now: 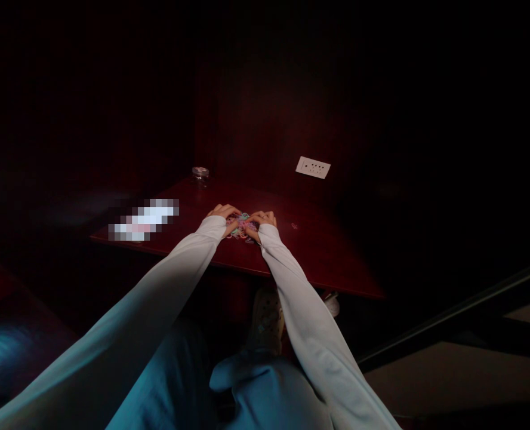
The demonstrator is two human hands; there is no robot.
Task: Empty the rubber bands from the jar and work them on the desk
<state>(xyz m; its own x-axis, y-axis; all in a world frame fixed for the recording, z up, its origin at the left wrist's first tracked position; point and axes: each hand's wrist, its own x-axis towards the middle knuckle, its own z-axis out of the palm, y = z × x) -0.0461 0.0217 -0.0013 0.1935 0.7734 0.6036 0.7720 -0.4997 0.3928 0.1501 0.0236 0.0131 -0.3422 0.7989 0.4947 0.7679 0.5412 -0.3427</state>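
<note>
A small pile of thin, looped, multicoloured bands (243,226) lies near the front edge of a dark red table (327,257). My left hand (225,216) touches the pile from its left side, fingers bent and thumb apart from them. From the right, my right hand (261,222) rests at the pile with its fingers curved over the bands. Some pink and purple bands lie between the fingertips of both hands. Whether any band is gripped is too small to tell.
A clear jar with a lid (200,175) stands at the back left of the table. A bright, pixelated object (146,220) lies on the left. A white socket plate (313,168) is on the wall behind. A tiny pink item (294,226) lies right of my hands.
</note>
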